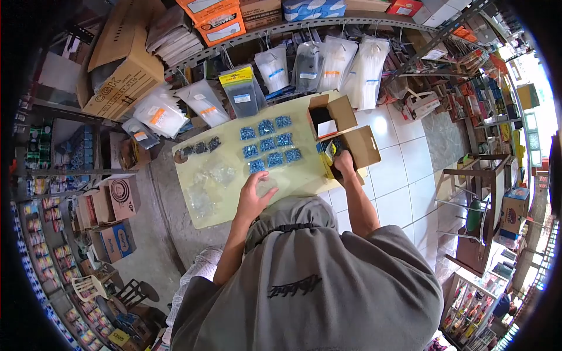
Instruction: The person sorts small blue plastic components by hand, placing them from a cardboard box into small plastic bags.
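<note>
My left hand (253,198) is over the front of the pale yellow table (228,217), its fingers curled in a C around what looks like a clear plastic bag (267,186). My right hand (344,163) reaches into an open cardboard box (363,146) at the table's right end. Its fingertips are bent down and partly hidden among dark contents. A small clear packet with yellow on it (331,150) lies by those fingers. Several clear packets of small blue pieces (267,144) are laid out in rows left of the box.
Another open box (341,114) with dark contents and a white card stands behind. Dark packets (201,146) and loose clear bags (206,186) lie on the table's left. Bagged cable ties (331,65) hang from the rack behind. White floor tiles (393,193) lie to the right.
</note>
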The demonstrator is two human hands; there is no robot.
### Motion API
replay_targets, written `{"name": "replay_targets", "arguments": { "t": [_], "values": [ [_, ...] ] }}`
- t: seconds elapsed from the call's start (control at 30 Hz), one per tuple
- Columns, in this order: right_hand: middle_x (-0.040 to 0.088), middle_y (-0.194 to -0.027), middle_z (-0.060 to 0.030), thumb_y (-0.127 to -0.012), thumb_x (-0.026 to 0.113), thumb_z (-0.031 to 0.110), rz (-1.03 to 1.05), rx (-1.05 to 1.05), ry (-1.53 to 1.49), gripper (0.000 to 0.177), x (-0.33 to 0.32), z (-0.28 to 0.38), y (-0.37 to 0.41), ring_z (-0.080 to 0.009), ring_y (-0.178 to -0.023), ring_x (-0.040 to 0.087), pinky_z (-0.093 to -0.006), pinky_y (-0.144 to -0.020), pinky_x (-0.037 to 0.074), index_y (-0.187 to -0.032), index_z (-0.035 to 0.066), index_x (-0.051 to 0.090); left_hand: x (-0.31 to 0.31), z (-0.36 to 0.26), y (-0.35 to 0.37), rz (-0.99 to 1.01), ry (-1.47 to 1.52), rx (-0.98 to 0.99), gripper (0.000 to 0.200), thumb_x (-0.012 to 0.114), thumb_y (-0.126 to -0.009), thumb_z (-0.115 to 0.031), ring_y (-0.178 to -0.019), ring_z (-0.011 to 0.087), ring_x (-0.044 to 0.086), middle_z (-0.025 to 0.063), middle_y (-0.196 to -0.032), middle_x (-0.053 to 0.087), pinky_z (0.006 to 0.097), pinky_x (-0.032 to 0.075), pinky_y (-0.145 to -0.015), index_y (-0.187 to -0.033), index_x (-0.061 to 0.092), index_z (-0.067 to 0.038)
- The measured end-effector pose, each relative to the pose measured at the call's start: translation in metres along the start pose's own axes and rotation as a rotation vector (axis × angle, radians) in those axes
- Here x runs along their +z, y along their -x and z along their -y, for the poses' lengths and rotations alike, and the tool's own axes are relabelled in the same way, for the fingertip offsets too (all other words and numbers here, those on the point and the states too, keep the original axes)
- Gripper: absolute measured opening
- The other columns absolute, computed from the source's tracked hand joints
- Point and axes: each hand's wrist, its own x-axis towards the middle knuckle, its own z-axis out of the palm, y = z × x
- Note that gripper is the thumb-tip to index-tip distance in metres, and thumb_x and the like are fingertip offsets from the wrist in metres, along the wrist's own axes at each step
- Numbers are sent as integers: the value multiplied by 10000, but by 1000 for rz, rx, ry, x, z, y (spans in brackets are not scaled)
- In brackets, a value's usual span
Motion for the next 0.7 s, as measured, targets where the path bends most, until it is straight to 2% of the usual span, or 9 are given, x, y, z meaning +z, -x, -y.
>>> {"name": "replay_targets", "arguments": {
  "t": [0.17, 0.3, 0.33, 0.4, 0.47, 0.5, 0.57, 0.63, 0.7],
  "values": [
    [668, -849, -291, -740, 633, 99, -66, -87, -12, 159, -28, 27, 25, -443, -860, 665, -478, -777, 532, -808, -27, 700, -2, 1, -5, -57, 25, 7, 492, 819, -769, -157, -991, 250, 654, 130, -1070, 656, 366, 507, -875, -1178, 577, -29],
    [684, -880, -241, -773, 626, 138, -144, -149, 52, 174, -77, 56, 54, -422, -826, 670, -449, -753, 546, -855, 29, 734, -3, -1, -8, -109, 75, 36, 501, 826, -759, -147, -987, 242, 650, 124, -1068, 656, 364, 506, -875, -1179, 578, -30],
    [684, -851, -235, -772, 653, 161, -169, -165, 18, 195, -89, 61, 59, -400, -824, 680, -434, -763, 548, -892, 34, 739, -4, -5, -10, -115, 72, 30, 501, 826, -759, -147, -987, 242, 650, 124, -1068, 656, 364, 506, -875, -1179, 578, -30],
    [710, -880, -236, -804, 646, 123, -193, -211, -105, 235, -119, 77, 74, -322, -790, 718, -382, -733, 558, -969, -31, 714, -6, -15, -12, -89, 148, 4, 523, 836, -749, -116, -1026, 200, 632, 96, -1066, 656, 339, 489, -924, -1194, 573, -33],
    [735, -856, -144, -845, 660, 96, -38, -145, -534, 238, -147, 107, 92, -180, -737, 703, -297, -696, 546, -1038, -37, 703, -4, -23, -15, -104, 219, 29, 516, 834, -744, -119, -1015, 215, 631, 95, -1049, 649, 342, 487, -912, -1183, 575, -36],
    [723, -875, -80, -883, 663, 90, 69, -168, -706, 237, -164, 135, 109, -106, -786, 666, -249, -704, 529, -1080, -40, 687, -2, -27, -16, -107, 297, 59, 509, 832, -739, -122, -1004, 230, 631, 94, -1032, 641, 344, 486, -899, -1172, 577, -39],
    [716, -918, -81, -882, 679, 59, 279, -252, -724, 212, -191, 184, 143, -109, -835, 664, -241, -746, 529, -1075, -29, 689, -5, -41, -20, -97, 248, 94, 494, 824, -742, -111, -1018, 236, 621, 95, -1038, 629, 344, 479, -910, -1163, 574, -44],
    [695, -896, -34, -881, 711, 47, 448, -387, -642, 176, -201, 218, 170, -71, -827, 627, -236, -742, 525, -1033, -37, 684, -4, -46, -24, -79, 203, 134, 480, 815, -744, -100, -1032, 241, 612, 96, -1044, 616, 344, 472, -921, -1154, 571, -49],
    [708, -906, -51, -847, 738, 35, 440, -577, -593, 188, -195, 241, 185, -114, -830, 658, -257, -699, 519, -1024, -14, 700, 0, -48, -25, -28, 206, 178, 469, 783, -732, -50, -1050, 258, 594, 112, -1080, 587, 352, 465, -932, -1145, 561, -53]
  ]
}}
